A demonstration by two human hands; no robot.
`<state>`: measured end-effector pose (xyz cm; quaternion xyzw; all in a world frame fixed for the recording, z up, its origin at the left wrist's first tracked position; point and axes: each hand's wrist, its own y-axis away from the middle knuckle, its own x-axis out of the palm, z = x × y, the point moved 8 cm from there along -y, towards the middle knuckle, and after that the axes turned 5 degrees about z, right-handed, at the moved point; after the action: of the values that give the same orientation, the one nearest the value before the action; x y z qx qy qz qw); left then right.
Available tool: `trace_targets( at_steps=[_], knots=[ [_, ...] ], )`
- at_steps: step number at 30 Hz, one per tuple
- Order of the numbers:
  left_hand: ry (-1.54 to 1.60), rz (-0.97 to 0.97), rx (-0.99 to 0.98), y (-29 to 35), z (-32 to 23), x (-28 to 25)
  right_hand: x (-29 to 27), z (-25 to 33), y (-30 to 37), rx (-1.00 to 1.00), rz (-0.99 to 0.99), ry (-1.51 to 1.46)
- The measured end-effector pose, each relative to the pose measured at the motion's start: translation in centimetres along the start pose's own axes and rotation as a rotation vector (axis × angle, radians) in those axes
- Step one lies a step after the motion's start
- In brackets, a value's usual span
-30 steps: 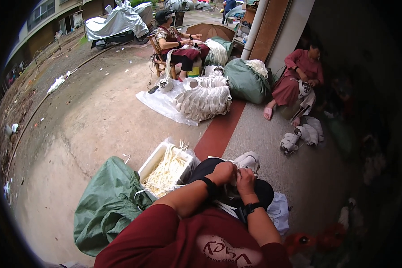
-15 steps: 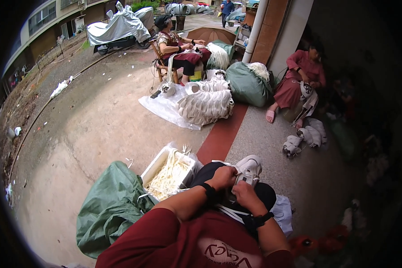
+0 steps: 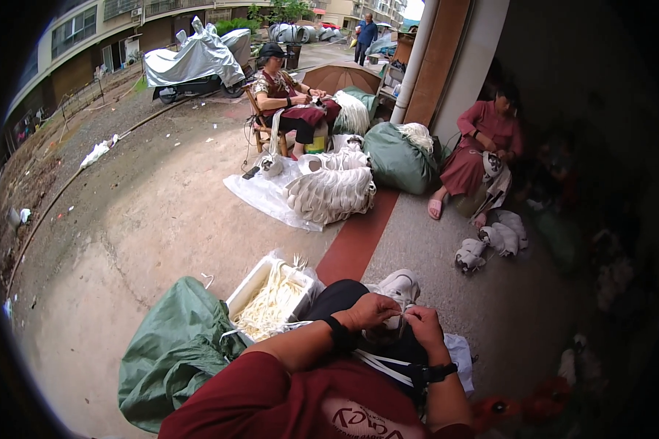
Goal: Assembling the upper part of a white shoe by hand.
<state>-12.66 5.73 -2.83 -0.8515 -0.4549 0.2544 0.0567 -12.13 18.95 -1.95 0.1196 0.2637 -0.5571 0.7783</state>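
A white shoe [image 3: 400,284] rests on my lap, its toe pointing away from me. My left hand [image 3: 367,312] is at its left side, fingers pinched on a thin pale shoelace [image 3: 401,315]. Facing it across the shoe, my right hand [image 3: 424,326] is closed on the same strand, thumb and forefinger together. The fingers partly hide the shoe's opening. Several loose white laces [image 3: 381,366] lie over my dark trousers below the hands.
Left of my knees stands a white box [image 3: 236,301] of cream laces, beside a green sack [image 3: 176,351]. Ahead, a person [image 3: 289,102] sits by a row of white shoe uppers [image 3: 333,194]. Another seated person [image 3: 490,139] works at the right, near several shoes [image 3: 499,238].
My right hand has risen and moved right, away from the shoe, drawing the lace between both hands. My left hand has shifted slightly down. The head view has tilted a little.
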Motion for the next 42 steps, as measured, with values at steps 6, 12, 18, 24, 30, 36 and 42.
trace_targets(
  at_steps=[6,12,18,24,30,36,42],
  knots=[
    [-0.473,-0.129,0.116,0.6,0.3,-1.4,2.7,0.9,-2.1,0.016,0.003,0.825],
    [-0.745,-0.001,0.158,0.1,0.7,0.2,4.7,-0.1,-3.6,0.019,0.110,1.038],
    [-0.824,0.017,0.075,-0.1,0.9,0.4,6.1,-1.1,-4.8,-0.157,0.405,1.269],
    [-0.810,0.007,0.023,0.5,2.2,1.5,6.6,5.1,-0.9,-0.601,0.320,0.779],
    [-0.764,0.011,-0.052,0.5,1.2,0.9,2.4,5.3,1.3,-0.488,-0.089,0.162],
    [-0.698,-0.110,-0.079,0.0,1.5,-0.6,0.9,-2.5,-0.1,0.055,-0.223,-0.375],
    [-0.793,-0.172,-0.179,-1.0,1.7,0.2,0.3,-7.1,1.4,0.149,-0.304,-0.739]
  ],
)
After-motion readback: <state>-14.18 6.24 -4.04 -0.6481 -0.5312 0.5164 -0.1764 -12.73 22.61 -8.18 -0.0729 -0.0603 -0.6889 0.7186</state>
